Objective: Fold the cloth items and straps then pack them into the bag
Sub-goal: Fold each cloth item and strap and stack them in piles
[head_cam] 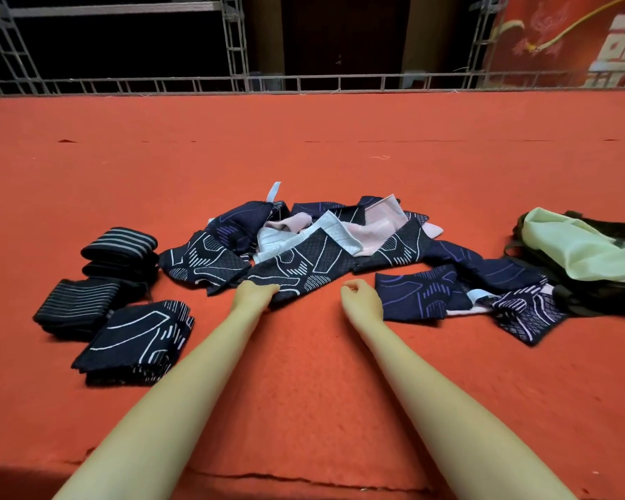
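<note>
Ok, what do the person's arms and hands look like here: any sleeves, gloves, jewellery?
Both forearms are bare along all that shows, with no sleeve in view. The left hand and right hand wear no gloves, and no watch, bracelet or ring is visible.

Setting: an event stage or hall, not a home. Floor is covered in red-orange carpet [304, 138], seamed and worn at the near edge. Behind it runs a low metal truss rail [304, 83], with upright truss towers [235, 37] against a dark backdrop. A red printed banner [574, 34] hangs at far right.
</note>
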Tool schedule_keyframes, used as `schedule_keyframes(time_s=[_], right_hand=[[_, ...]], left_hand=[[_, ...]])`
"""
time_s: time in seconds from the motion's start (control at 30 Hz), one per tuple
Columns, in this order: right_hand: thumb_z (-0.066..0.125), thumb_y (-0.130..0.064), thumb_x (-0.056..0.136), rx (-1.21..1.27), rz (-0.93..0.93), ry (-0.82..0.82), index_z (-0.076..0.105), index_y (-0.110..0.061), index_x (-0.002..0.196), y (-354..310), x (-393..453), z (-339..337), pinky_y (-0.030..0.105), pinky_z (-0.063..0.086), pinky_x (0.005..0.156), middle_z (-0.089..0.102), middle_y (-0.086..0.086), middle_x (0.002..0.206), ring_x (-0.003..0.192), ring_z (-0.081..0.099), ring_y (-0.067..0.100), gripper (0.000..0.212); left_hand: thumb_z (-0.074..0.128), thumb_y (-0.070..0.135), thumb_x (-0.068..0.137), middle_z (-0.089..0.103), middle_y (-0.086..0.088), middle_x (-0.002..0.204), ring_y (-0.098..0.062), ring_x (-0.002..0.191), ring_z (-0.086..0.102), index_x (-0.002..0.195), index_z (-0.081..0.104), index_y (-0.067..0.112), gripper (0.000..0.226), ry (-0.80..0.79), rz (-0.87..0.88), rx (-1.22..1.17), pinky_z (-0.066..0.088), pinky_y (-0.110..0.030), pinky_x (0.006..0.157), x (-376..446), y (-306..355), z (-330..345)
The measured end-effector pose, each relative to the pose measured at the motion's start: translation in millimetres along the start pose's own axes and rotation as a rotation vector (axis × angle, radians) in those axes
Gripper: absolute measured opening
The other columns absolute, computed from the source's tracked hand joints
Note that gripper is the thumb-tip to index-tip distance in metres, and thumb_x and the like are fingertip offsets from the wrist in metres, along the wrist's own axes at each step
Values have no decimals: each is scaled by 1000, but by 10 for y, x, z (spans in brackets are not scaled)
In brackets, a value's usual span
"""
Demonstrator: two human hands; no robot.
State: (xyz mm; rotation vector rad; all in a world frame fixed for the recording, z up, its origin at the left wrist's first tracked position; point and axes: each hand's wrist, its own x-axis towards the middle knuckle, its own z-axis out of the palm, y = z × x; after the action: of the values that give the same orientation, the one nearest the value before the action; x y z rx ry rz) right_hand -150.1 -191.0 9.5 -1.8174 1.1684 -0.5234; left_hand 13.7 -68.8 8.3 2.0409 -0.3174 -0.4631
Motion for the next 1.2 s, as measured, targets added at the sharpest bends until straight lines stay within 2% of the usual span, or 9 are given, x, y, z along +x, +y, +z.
schedule_keyframes(time_s=[0.1, 0.23, 0.4, 0.57, 0.67, 0.77, 0.87, 1.03, 1.2], right_hand=[[49, -22, 88, 124, -19, -27, 60, -13, 118, 16, -23, -40, 34, 46, 91, 64, 3, 106, 96, 59, 21, 33], [50, -25, 91, 325, 41, -64, 49, -20, 115, 57, -151, -198, 28, 49, 63, 61, 5, 89, 68, 60, 19, 25], [55, -34, 91, -23, -149, -37, 42, -11, 136, 164, -347, -324, 35, 40, 100, 54, 15, 127, 115, 54, 31, 52], [64, -44, 85, -438, -260, -54, 36, -3, 138, 204, -591, -273, 39, 33, 105, 45, 21, 134, 126, 41, 37, 72], [66, -41, 82, -568, -247, -106, 50, -6, 122, 189, -626, -213, 38, 42, 96, 54, 16, 125, 119, 49, 35, 55], [59, -30, 85, -481, -259, -132, 60, -10, 95, 149, -699, -193, 34, 46, 80, 66, 13, 107, 103, 61, 33, 22], [54, -26, 91, -309, -315, -61, 56, -12, 79, 192, -774, -261, 33, 36, 67, 66, 14, 92, 91, 60, 32, 19], [58, -16, 89, 50, -373, 93, 62, -9, 85, 271, -852, -559, 26, 32, 65, 62, 2, 80, 77, 54, 17, 9], [61, -16, 88, 183, -320, 188, 62, -13, 85, 542, -886, -730, 29, 42, 69, 62, -3, 77, 76, 56, 16, 4]], left_hand=[[60, 11, 80, 68, -16, 105, -30, 91, 65, 99, 66, 7, 20, -16, 11, -164, 52, -39, 80, -28, 80, -14], [44, -1, 84, 64, -9, 83, -16, 62, 55, 91, 59, 12, 21, -146, 66, -419, 44, -23, 55, -524, 257, -102], [37, -10, 89, 59, -10, 74, -18, 58, 56, 85, 55, 11, 27, -365, 30, -484, 45, -17, 43, -1237, 116, -353], [36, -8, 90, 56, -8, 73, -15, 58, 51, 85, 54, 10, 26, -467, 14, -403, 46, -18, 44, -1652, -208, -593], [39, -1, 95, 65, -4, 85, -14, 71, 59, 95, 60, 11, 24, -486, 17, -340, 51, -20, 54, -1758, -388, -678], [46, 9, 97, 67, -2, 108, -14, 92, 63, 112, 58, 13, 19, -368, 110, -206, 52, -27, 79, -1766, -512, -687], [52, 6, 93, 65, -7, 117, -20, 107, 62, 128, 48, 12, 36, -150, 263, -135, 47, -36, 97, -1696, -527, -669], [56, 5, 90, 51, 0, 74, -19, 73, 51, 150, 20, 14, 70, 25, 357, 1, 38, -24, 66, -1625, -396, -465], [56, 15, 86, 46, -13, 122, -31, 116, 38, 141, 42, 18, 57, 140, 525, 452, 36, -40, 99, -1600, -425, -117]])
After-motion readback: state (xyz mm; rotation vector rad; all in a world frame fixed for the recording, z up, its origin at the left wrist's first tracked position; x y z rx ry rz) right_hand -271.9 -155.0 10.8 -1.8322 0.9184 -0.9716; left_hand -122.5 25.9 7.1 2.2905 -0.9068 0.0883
